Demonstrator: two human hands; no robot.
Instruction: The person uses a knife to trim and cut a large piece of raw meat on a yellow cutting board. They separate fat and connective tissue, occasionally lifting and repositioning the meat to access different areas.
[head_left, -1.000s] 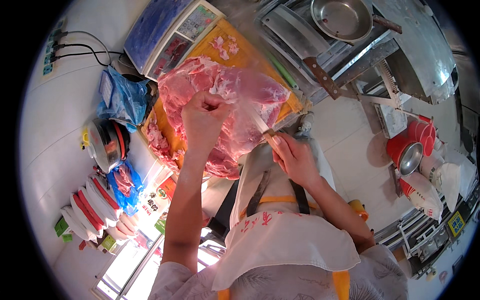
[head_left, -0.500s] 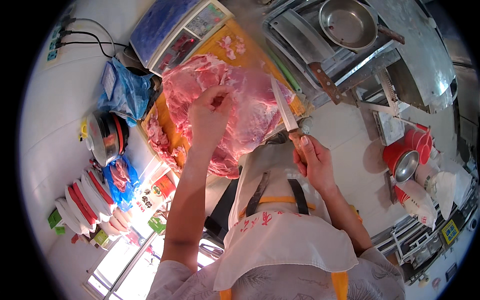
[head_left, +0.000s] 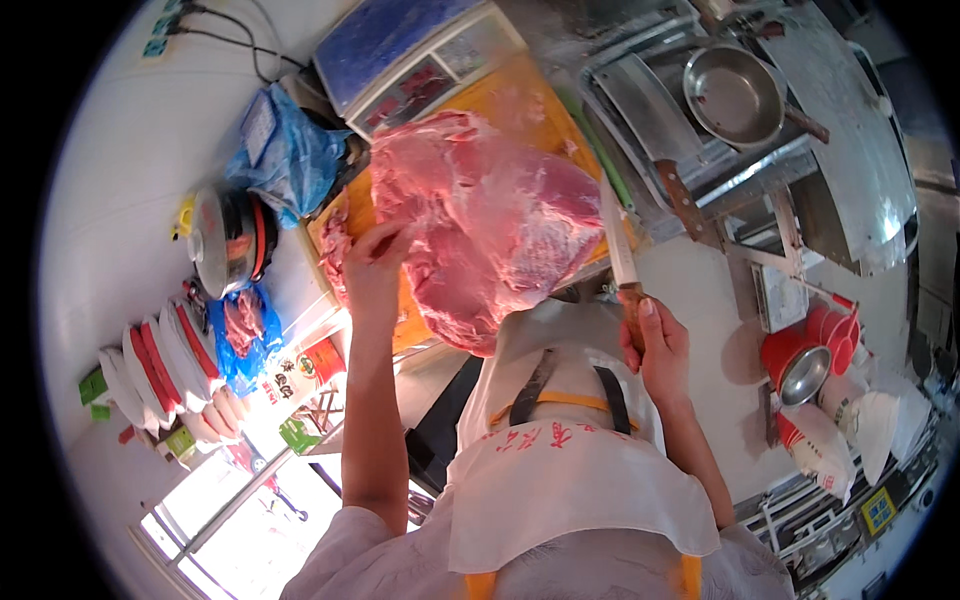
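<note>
A big slab of raw pink meat (head_left: 485, 225) lies on a yellow cutting board (head_left: 520, 100). My left hand (head_left: 372, 268) grips the slab's left edge and holds it up. My right hand (head_left: 655, 345) is closed on the wooden handle of a long knife (head_left: 618, 240). Its blade points away from me along the right side of the meat, and I cannot tell whether it touches. A white apron with yellow straps (head_left: 560, 470) covers my front.
A blue-topped scale (head_left: 400, 50) stands behind the board. A cleaver (head_left: 655, 130) and a metal pan (head_left: 735, 95) lie on the steel rack to the right. Blue bags (head_left: 290, 155), a pot (head_left: 225, 240) and stacked plates (head_left: 150, 365) are on the left. Red cups (head_left: 800, 355) sit at right.
My right hand has drawn the knife back out of the meat and to the right. My left hand has shifted to the slab's left edge and lifted it.
</note>
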